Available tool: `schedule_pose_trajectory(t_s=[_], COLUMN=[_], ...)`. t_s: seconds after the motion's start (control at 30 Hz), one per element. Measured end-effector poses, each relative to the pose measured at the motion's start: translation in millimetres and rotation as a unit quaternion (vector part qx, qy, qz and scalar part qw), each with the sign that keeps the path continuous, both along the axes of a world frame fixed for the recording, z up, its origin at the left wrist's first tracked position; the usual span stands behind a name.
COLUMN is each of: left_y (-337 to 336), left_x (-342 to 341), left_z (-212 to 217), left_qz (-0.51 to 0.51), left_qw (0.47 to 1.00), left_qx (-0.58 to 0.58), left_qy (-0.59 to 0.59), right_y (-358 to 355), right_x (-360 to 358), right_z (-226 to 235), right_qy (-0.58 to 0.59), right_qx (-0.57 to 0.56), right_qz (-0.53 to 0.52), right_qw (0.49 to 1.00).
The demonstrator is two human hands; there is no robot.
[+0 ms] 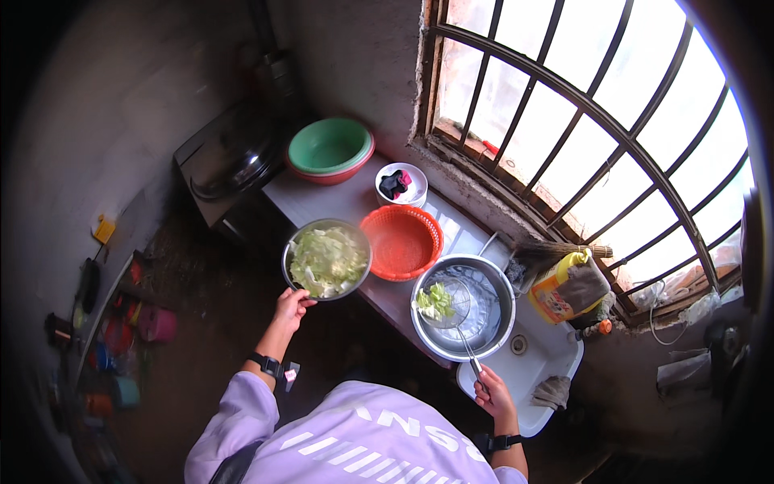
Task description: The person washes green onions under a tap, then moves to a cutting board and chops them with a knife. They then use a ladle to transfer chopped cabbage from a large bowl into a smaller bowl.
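My left hand [295, 307] grips the near rim of a metal bowl [286, 264] heaped with chopped pale-green cabbage [326, 260]. This bowl is held at the counter's front edge, left of an orange plastic basket [401, 244]. With my right hand [495, 394] I hold the handle of a wire skimmer [465, 339]. Its round mesh head carries a small clump of green leaves [436, 300] inside a large metal basin [507, 300]. The basin appears to hold water and stands partly over the sink.
Green and red plastic basins [329, 145] are stacked at the back left, beside a small white bowl [414, 198] with dark and pink cloth. A white sink [571, 355] has a grey rag [551, 392] on its rim. Behind it stand a yellow jug [556, 298] and a brush [556, 249] under the barred window.
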State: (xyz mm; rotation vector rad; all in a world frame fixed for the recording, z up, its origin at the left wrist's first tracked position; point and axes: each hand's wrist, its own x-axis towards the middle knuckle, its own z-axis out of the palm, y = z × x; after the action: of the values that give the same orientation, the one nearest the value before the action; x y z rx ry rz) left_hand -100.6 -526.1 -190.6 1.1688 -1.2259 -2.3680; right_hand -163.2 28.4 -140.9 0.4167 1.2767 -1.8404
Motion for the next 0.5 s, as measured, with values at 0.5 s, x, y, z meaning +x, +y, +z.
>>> schedule_pose_trajectory(t_s=[0.5], left_y=[-146], left_x=[-174], left_z=[-149], left_qz=[0.023], left_qw=[0.999], left_qx=[0.034], left_qy=[-0.012], right_y=[-87], right_x=[51], right_z=[5], right_qy=[-0.031], right_qx=[0.022], right_qz=[-0.161], right_qw=[0.986])
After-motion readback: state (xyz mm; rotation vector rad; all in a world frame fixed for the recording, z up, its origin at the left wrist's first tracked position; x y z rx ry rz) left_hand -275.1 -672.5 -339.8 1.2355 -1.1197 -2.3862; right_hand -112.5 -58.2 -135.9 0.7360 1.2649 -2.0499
